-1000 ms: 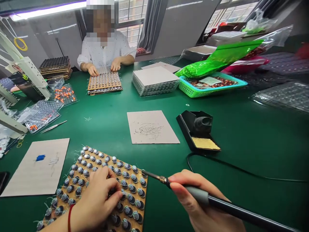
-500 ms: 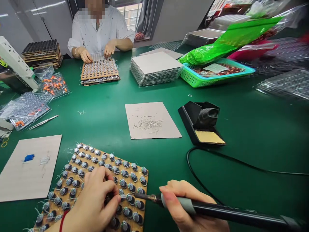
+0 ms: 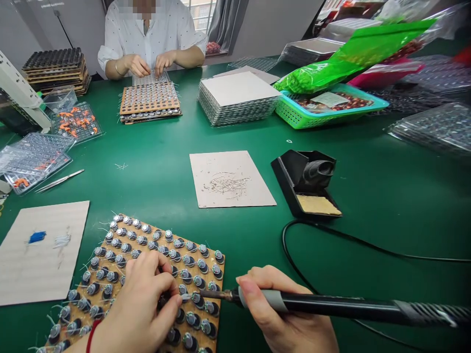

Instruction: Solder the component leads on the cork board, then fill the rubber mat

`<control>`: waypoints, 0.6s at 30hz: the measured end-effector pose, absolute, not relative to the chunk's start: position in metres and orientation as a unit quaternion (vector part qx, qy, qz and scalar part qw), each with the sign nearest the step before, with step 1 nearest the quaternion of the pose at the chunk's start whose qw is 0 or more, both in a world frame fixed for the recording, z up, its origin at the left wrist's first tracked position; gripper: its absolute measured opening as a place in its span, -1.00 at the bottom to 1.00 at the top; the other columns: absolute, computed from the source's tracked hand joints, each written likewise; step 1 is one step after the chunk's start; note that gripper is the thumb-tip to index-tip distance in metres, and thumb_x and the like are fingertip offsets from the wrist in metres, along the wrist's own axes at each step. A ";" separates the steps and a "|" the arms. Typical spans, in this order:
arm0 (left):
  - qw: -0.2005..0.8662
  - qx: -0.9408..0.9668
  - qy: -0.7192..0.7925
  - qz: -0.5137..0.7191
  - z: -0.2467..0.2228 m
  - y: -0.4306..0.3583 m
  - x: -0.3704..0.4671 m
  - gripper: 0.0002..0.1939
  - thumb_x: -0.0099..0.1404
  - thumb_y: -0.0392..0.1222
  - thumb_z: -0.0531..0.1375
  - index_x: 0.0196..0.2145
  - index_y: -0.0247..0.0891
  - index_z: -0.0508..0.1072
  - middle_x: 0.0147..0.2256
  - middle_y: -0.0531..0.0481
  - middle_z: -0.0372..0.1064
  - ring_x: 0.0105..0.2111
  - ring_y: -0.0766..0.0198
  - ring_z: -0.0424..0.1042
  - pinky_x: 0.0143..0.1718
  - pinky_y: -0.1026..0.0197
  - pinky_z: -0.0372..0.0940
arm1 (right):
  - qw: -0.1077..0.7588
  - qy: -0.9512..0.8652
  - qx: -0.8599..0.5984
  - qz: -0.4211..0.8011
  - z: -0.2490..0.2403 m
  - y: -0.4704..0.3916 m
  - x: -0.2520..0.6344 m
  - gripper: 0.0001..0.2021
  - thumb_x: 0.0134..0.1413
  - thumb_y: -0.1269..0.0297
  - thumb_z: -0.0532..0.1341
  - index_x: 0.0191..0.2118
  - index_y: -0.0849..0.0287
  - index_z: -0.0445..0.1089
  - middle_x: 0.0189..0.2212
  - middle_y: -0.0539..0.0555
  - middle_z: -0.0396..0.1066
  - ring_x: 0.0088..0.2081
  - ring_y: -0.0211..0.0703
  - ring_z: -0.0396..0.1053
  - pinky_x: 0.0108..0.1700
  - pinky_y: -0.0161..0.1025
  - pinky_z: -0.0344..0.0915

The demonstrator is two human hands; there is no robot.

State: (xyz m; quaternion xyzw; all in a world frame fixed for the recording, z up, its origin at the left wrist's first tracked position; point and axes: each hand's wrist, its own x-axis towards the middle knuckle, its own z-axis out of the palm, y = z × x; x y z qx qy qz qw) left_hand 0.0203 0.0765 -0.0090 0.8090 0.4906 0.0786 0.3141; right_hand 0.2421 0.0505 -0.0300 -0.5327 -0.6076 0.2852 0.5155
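Observation:
A brown board point(image 3: 162, 234) holds rows of small round silver-and-black parts with thin wires. Over its middle is my left hand point(image 3: 147, 299), its thumb and fingers pinched on a thin pale wire point(image 3: 187, 296) beside one of the parts. My right hand point(image 3: 279, 314) is closed around the grey grip of a black soldering iron point(image 3: 342, 305). The iron points left, and its dark tip meets the part at the wire's end, near the board's right side. The fingers of my left hand partly hide the parts beneath.
Ahead lies a card point(image 3: 231, 196) with wire scraps, beside a black iron stand point(image 3: 307, 184) with a yellow sponge. A cable point(image 3: 294, 255) curves at right. Another card point(image 3: 44, 255) lies left. Across the table, a person's hands work over a stacked board point(image 3: 149, 103).
The view has shifted slightly. My two hands keep nearly the same pose over the board, the iron's rear end now sitting higher. The other person's hands have moved closer together.

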 end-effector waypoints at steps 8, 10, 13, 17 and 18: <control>0.308 0.805 0.496 0.106 -0.013 0.074 0.019 -0.87 0.30 -0.29 0.08 -0.41 -0.19 0.35 -0.21 -0.04 0.26 -0.16 0.08 0.25 -0.15 0.02 0.16 | 0.524 -0.608 -0.526 0.280 -0.028 0.053 0.241 -0.76 0.22 0.42 0.18 -0.49 0.09 0.29 -0.63 -0.13 0.22 -0.63 -0.35 0.20 -0.58 -0.42 0.20; 0.309 0.805 0.496 0.104 -0.014 0.074 0.019 -0.87 0.30 -0.29 0.08 -0.41 -0.19 0.35 -0.21 -0.04 0.25 -0.16 0.08 0.25 -0.14 0.01 0.16 | 0.527 -0.607 -0.524 0.283 -0.027 0.053 0.241 -0.76 0.22 0.43 0.18 -0.49 0.09 0.28 -0.64 -0.14 0.21 -0.63 -0.36 0.18 -0.58 -0.43 0.19; 0.310 0.804 0.498 0.098 -0.013 0.074 0.020 -0.86 0.31 -0.29 0.07 -0.41 -0.19 0.35 -0.21 -0.05 0.26 -0.16 0.08 0.24 -0.16 0.02 0.17 | 0.527 -0.605 -0.523 0.286 -0.027 0.052 0.241 -0.75 0.22 0.42 0.18 -0.50 0.10 0.27 -0.64 -0.14 0.19 -0.64 -0.36 0.16 -0.59 -0.43 0.19; 0.311 0.804 0.498 0.088 -0.010 0.074 0.020 -0.85 0.31 -0.28 0.06 -0.42 -0.19 0.35 -0.21 -0.05 0.27 -0.18 0.08 0.24 -0.18 0.02 0.18 | 0.522 -0.606 -0.526 0.289 -0.028 0.052 0.241 -0.75 0.23 0.41 0.18 -0.50 0.10 0.26 -0.63 -0.14 0.19 -0.63 -0.35 0.16 -0.58 -0.42 0.18; 0.313 0.805 0.497 0.085 -0.010 0.075 0.021 -0.85 0.31 -0.29 0.06 -0.41 -0.19 0.35 -0.21 -0.06 0.26 -0.18 0.08 0.24 -0.18 0.02 0.18 | 0.518 -0.607 -0.527 0.292 -0.028 0.052 0.241 -0.75 0.23 0.41 0.18 -0.49 0.10 0.27 -0.63 -0.13 0.19 -0.63 -0.35 0.17 -0.58 -0.41 0.19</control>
